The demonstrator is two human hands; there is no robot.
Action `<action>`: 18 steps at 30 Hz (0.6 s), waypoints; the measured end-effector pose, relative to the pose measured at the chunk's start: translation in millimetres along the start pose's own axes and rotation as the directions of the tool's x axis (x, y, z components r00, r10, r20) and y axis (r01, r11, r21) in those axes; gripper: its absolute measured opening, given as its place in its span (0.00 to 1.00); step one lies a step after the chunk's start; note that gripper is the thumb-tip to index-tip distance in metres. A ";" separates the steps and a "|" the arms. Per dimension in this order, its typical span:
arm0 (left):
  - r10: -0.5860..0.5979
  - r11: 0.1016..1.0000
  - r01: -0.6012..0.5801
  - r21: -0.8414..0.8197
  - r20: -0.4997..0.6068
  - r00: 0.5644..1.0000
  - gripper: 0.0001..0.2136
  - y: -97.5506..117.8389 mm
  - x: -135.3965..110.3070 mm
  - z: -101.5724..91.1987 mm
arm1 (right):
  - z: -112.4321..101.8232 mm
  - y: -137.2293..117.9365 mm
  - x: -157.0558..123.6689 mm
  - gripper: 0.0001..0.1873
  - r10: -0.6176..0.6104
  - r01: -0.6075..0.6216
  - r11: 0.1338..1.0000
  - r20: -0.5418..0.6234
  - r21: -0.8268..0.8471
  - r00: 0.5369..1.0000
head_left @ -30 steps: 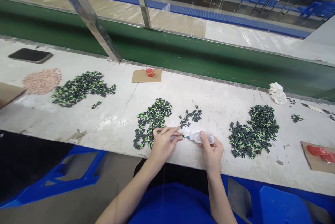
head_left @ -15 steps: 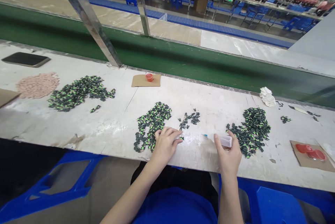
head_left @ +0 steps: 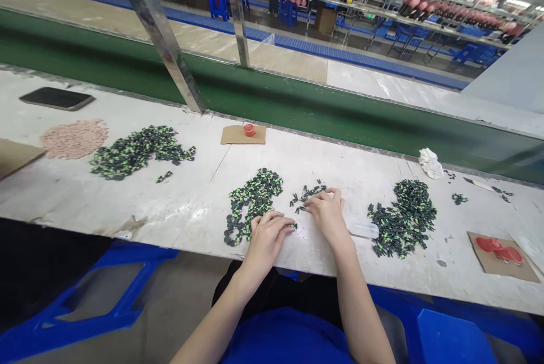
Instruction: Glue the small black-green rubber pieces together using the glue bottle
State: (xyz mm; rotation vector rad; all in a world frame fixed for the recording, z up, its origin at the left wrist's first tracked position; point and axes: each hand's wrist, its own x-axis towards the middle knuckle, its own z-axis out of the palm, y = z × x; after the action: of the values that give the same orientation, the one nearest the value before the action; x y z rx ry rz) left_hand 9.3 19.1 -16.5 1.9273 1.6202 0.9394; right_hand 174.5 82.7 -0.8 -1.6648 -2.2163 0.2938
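Observation:
My left hand (head_left: 270, 235) rests at the table's front, its thumb and fingertips pinching a small black piece with green marks (head_left: 293, 226). Just left of it lies a pile of similar black-and-green pieces (head_left: 250, 197). My right hand (head_left: 328, 214) reaches in among scattered small black strips (head_left: 312, 191), its fingers bent and their tips down at the strips. Whether a strip is between those fingertips is too small to make out. Beside my right wrist a translucent white bottle (head_left: 365, 231) lies on its side, its left end hidden behind the wrist.
More black-and-green pieces form piles at right (head_left: 403, 219) and left (head_left: 140, 151), near small pink pieces (head_left: 75, 138) and a phone (head_left: 57, 98). Red cups (head_left: 249, 130) stand on cardboard (head_left: 232, 135). A metal post (head_left: 170, 52) rises at the table's back edge.
My right hand has let go of the translucent bottle, leaving it on the table, and moved left to the black strips. My left hand keeps its pinch in nearly the same place.

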 end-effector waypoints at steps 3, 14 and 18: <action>-0.013 0.999 0.012 -0.030 -0.018 1.000 0.07 0.8 -0.2 -2.4 | 0.4 -2.1 2.9 0.08 -0.001 0.001 1.000 -0.011 -0.004 1.000; 0.036 0.999 -0.040 -0.029 -0.129 0.991 0.08 6.6 3.3 -4.2 | -17.8 -29.2 -45.2 0.14 -0.011 0.019 0.843 -0.018 0.538 1.000; 0.037 0.998 -0.041 -0.040 -0.097 0.995 0.08 10.4 3.6 -5.0 | -15.4 -30.7 -46.7 0.12 0.083 -0.060 0.798 -0.010 0.600 0.997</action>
State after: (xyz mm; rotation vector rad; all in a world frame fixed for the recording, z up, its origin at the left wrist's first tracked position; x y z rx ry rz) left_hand 12.8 20.1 -5.0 1.9185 1.6077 1.0887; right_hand 165.0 28.5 17.6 -1.3721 -1.7605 0.8792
